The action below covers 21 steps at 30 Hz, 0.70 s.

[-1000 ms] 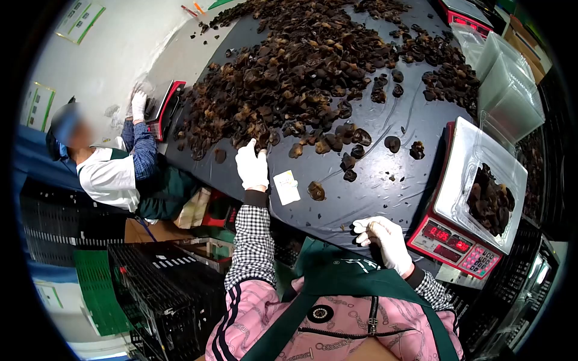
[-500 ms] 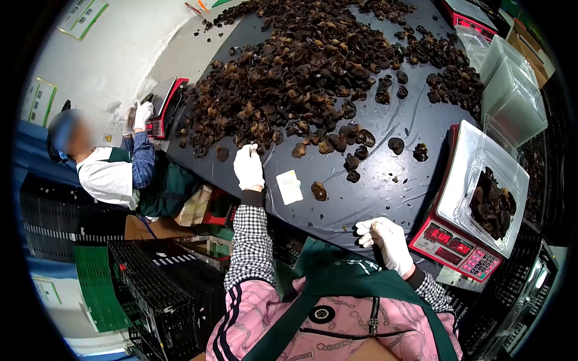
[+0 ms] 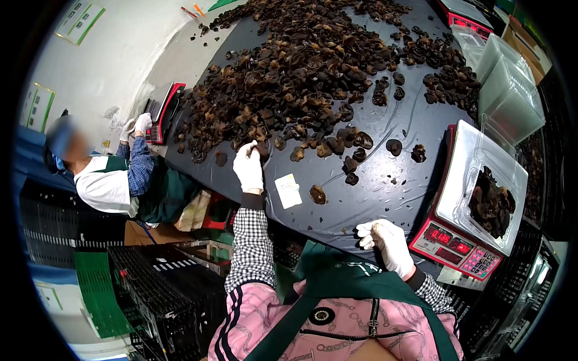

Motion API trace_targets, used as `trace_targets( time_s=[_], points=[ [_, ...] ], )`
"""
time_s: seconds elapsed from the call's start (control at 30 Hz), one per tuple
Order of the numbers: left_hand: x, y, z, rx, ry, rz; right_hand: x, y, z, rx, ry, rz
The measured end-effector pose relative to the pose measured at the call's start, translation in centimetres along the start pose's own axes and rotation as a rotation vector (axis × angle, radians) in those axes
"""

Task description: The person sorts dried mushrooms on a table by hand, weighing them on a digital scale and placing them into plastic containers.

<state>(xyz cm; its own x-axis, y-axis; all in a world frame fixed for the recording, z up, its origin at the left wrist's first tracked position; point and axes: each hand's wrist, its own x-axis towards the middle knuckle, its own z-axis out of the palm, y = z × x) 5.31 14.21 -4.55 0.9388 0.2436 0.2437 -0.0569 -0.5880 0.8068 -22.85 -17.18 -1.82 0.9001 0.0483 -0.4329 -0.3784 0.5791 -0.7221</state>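
My left hand (image 3: pixel 248 168), in a white glove, is at the near edge of a big heap of dark brown wood ear mushrooms (image 3: pixel 283 78). Its fingers are pinched at a wood ear mushroom (image 3: pixel 262 151), partly hidden by the fingertips. Over the table's near edge my right hand (image 3: pixel 386 243), also gloved, hangs loosely curled with fingers slightly apart and nothing visible in them. Right of it, a red digital scale (image 3: pixel 448 240) bears a clear plastic box (image 3: pixel 481 141) with wood ears inside. A small white card (image 3: pixel 288 191) lies between my hands.
Stacked clear plastic boxes (image 3: pixel 512 96) stand at the right, beyond the scale. Another scale (image 3: pixel 466 21) is at the far right. A co-worker (image 3: pixel 105 180) on the left has gloved hands at a third scale (image 3: pixel 162 114). Black crates (image 3: pixel 174 301) stand below left.
My left hand has shifted slightly at the heap's edge, and a wood ear now shows against its fingertips. My right hand stays in place. The co-worker's hands have lowered a little.
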Motion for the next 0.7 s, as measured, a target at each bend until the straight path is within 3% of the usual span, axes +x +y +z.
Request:
trace_targets(
  time_s=[0.03, 0.1, 0.2, 0.3, 0.43, 0.5, 0.57, 0.6, 0.67, 0.7],
  points=[
    [-0.1, -0.4, 0.0, -0.22, -0.001, 0.024, 0.0, 0.0, 0.0, 0.011, 0.001, 0.0],
    [-0.6, 0.3, -0.7, -0.221, -0.041, -0.032, 0.2, 0.1, 0.0, 0.02, 0.001, 0.0],
    [-0.8, -1.0, -0.6, -0.282, 0.008, 0.125, 0.2, 0.2, 0.1, 0.011, -0.027, 0.018],
    [-0.2, -3.7, -0.8, -0.434, -0.007, -0.005, 0.1, -0.1, 0.1, 0.02, -0.025, 0.034],
    [-1.8, 1.0, -2.2, -0.892, -0.004, -0.161, 0.3, 0.2, -0.2, 0.065, -0.036, 0.018],
    [-3.4, 4.8, -3.3, -0.803, -0.143, -0.155, 0.4, -0.6, 0.3, 0.196, -0.067, 0.068],
    [-6.7, 10.2, -3.4, -0.698, -0.376, 0.142, 0.7, -0.6, 0.5, 0.306, -0.125, 0.099],
    [-8.4, 12.6, -3.4, -0.541, -0.51, 0.149, 0.7, -1.1, 1.1, 0.365, -0.139, 0.108],
    [-11.6, 17.0, -3.3, -0.135, -0.838, 0.405, 1.0, -1.7, 1.8, 0.465, -0.185, 0.133],
    [-13.3, 17.5, -2.3, -0.24, -0.849, 0.482, 1.1, -1.6, 1.9, 0.451, -0.165, 0.143]
  ],
)
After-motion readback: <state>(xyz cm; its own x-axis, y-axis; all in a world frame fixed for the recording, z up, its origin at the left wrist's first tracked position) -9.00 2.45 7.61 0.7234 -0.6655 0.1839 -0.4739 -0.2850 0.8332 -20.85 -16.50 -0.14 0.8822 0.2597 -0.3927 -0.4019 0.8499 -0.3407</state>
